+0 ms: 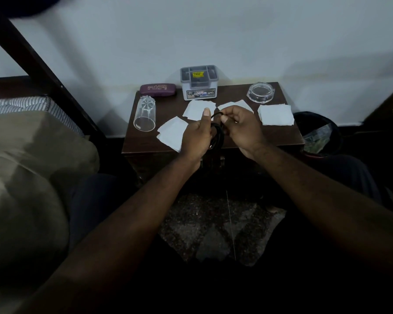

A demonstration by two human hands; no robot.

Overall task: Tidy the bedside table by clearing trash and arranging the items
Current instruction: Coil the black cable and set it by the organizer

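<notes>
Over the front of the dark wooden bedside table (pixel 288 134), my left hand (pixel 196 138) grips a coiled black cable (pixel 218 132). My right hand (pixel 242 128) pinches the cable's loose end at the top of the coil. Several white tissues lie on the table: one at the front left (pixel 170 132), one behind my hands (pixel 195 108), one at the right (pixel 276 114). A clear drinking glass (pixel 145 114) lies on its side at the left. A maroon glasses case (pixel 157 89) sits at the back left.
A grey organiser box (pixel 199 83) stands at the back centre and a clear glass ashtray (pixel 261 92) at the back right. A dark bin (pixel 319 134) with trash sits on the floor right of the table. A bed with a pillow (pixel 32 173) is on the left.
</notes>
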